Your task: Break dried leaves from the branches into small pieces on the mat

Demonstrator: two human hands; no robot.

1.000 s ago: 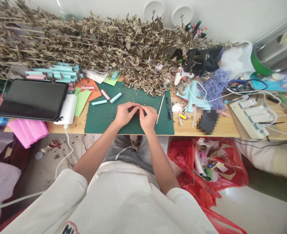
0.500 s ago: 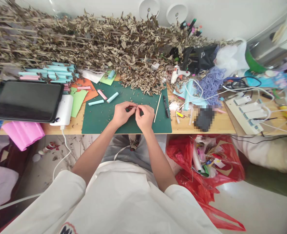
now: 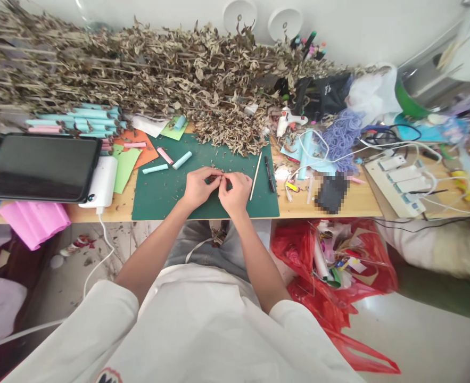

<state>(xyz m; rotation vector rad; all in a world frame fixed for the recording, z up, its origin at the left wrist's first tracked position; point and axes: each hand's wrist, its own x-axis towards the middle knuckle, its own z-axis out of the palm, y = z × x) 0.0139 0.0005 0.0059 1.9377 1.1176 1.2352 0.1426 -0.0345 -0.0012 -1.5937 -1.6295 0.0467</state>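
My left hand and my right hand meet at the fingertips above the front of a green cutting mat. Both are closed in a pinch, thumbs against forefingers. Whatever they hold is too small to make out; dark brownish bits show by the fingertips. Left of my hands lie blue paper rolls and a pink roll. A thin wooden stick and a black pen rest to the right. Behind is a heap of dried leaves, with crumbs scattered on the mat.
Dried plant stalks fill the back. At left are a tablet-like device, a white power bank and stacked paper rolls. A glue gun, purple yarn and a power strip stand right. Another person's sleeve shows there.
The view has shifted slightly, so most things appear a little further left. My hands stay pinched together in nearly the same place over the mat.
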